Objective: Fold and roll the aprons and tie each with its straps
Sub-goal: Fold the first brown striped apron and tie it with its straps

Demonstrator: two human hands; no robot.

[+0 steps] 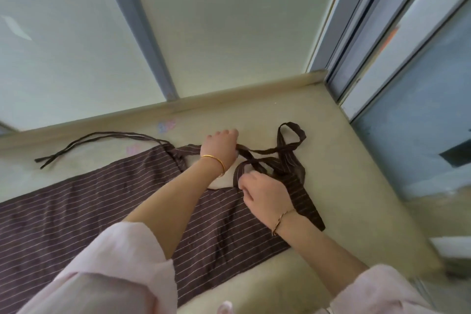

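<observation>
Head view: a brown pin-striped apron (pixel 102 206) lies spread flat on the beige floor (pixel 331 160), close to the skirting board (pixel 229 94). The left hand (pixel 221 145) curls round one strap (pixel 262 152). The right hand (pixel 265 196) pinches a strap loop (pixel 240 168). Two long ties (pixel 102 136) trail off to the left. Faint coloured marks (pixel 166 125) on the floor are unreadable.

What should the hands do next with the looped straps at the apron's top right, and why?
Probably draw the hands apart to straighten the strap. The left hand grips it near the top edge of the apron, the right hand pinches a loop, and the strap crosses itself beyond them. The apron lies flat, unfolded; folding likely goes easier with straps untangled.
</observation>
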